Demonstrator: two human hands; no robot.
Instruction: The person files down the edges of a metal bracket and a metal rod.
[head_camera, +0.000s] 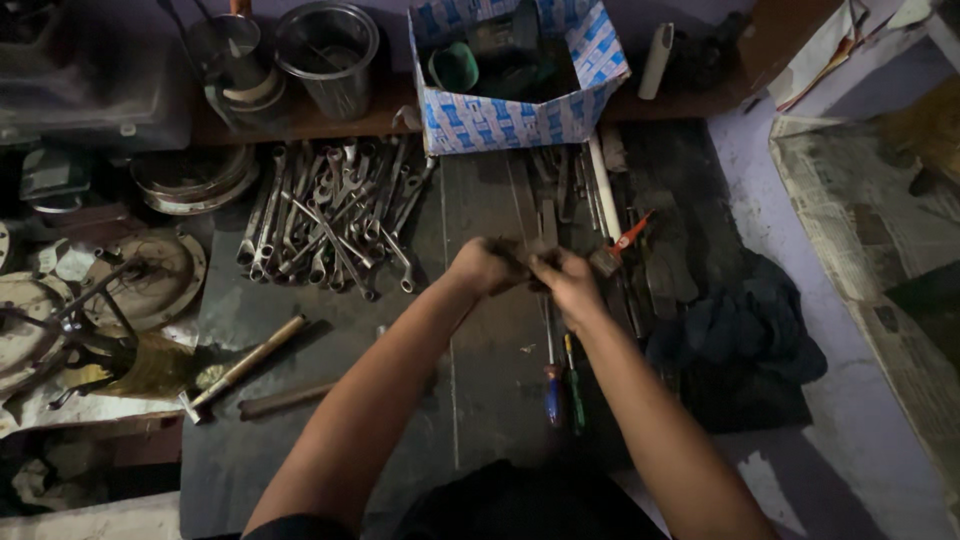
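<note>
My left hand (485, 265) and my right hand (568, 280) meet above the middle of a dark mat (330, 400). Both are closed around a small dark part (528, 250) held between the fingertips; its shape is too blurred and dim to tell. A pile of metal wrenches (335, 220) lies just left of my left hand. Flat files and rods (560, 185) lie beyond my hands. Two screwdrivers, one with a blue-red handle (552, 385) and one with a green handle (576, 395), lie under my right forearm.
A blue-and-white cardboard box (515, 115) holding dark parts stands at the back. Steel pots (328, 55) are left of it. A hammer (240, 368) and a short bar (285, 400) lie at the front left, a dark cloth (745, 325) to the right, newspaper (870, 230) far right.
</note>
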